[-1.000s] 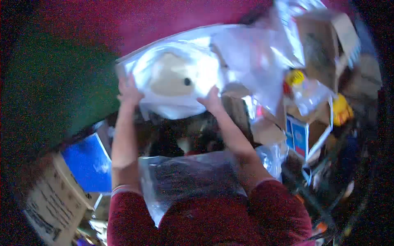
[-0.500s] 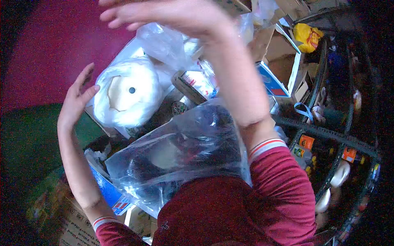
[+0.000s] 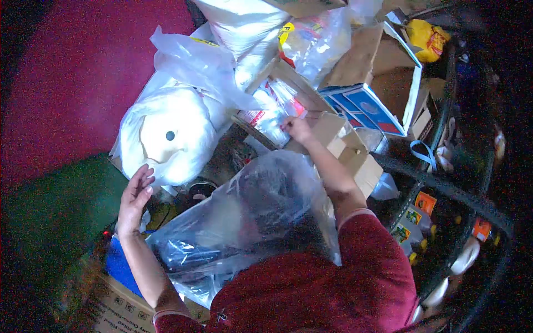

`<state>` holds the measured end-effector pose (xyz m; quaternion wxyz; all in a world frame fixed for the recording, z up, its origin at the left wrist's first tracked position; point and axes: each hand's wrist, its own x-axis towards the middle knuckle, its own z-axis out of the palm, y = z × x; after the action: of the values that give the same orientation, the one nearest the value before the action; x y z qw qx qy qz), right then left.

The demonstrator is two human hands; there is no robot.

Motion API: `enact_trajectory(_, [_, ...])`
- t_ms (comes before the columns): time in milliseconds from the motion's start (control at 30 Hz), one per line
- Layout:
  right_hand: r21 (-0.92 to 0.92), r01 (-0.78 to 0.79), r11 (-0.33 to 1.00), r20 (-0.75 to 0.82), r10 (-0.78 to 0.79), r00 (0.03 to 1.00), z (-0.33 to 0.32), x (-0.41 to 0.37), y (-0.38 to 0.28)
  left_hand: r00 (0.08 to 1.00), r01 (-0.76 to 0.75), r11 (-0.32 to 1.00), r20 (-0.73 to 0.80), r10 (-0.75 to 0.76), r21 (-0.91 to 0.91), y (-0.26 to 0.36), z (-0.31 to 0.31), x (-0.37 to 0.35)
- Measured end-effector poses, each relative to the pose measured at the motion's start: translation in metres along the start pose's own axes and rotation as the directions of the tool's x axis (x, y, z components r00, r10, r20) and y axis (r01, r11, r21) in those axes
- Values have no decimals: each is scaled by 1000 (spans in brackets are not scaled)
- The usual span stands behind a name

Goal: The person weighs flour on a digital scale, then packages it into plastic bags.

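Note:
My left hand (image 3: 134, 202) is by the lower edge of a big round white item (image 3: 191, 136), which is wrapped in plastic and has a dark dot on its pale top. Its fingers are slightly curled and apart, with nothing in them. My right hand (image 3: 300, 130) is over a cardboard box (image 3: 297, 75) of white and red plastic packets (image 3: 269, 114). Those fingers are pinched together at the packets; what they hold, if anything, is too small to make out. A large clear plastic sheet or bag (image 3: 239, 205) spreads in front of my body.
An opened blue and white carton (image 3: 366, 105) stands to the right, near a yellow bag (image 3: 427, 41). Full plastic bags (image 3: 319, 44) lie at the back. Dark rack bars (image 3: 466, 197) with hanging packets run along the right. A printed brown carton (image 3: 114, 308) is at lower left.
My right hand has come down from the upper left to the packets in the box. My left hand has moved lower, along the white item's edge. The view has shifted slightly.

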<state>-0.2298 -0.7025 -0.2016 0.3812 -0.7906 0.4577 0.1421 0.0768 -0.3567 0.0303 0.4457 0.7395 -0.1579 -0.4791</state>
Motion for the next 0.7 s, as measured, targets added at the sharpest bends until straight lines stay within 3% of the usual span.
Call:
enact_trajectory(100, [-216, -126, 968, 17, 133, 991, 37, 46, 9, 998, 44, 999, -33, -45, -28, -13, -5, 14])
enact_trajectory(200, [-231, -151, 961, -31, 148, 989, 60, 74, 18, 994, 62, 996, -85, -67, -57, -16, -4, 20])
enact_trajectory(300, [-92, -193, 977, -108, 183, 977, 66, 74, 13, 992, 76, 996, -100, -81, -53, -23, -9, 26])
enact_trajectory(400, [-89, -225, 970, -177, 207, 962, 81, 84, 21, 992, 83, 996, -98, -84, -21, -21, -14, 35])
enact_trajectory(500, [-103, -223, 969, -30, 222, 975, 80, 89, 32, 991, 77, 997, -109, -75, 10, -12, -12, 30])
enact_trajectory(600, [-114, -244, 963, -80, 235, 969, 87, 93, 55, 992, 72, 995, -110, -64, 72, -5, -7, 31])
enact_trajectory(700, [-90, -183, 979, -64, 178, 982, 44, 65, 25, 996, 50, 985, -85, -36, 166, -2, -7, 35])
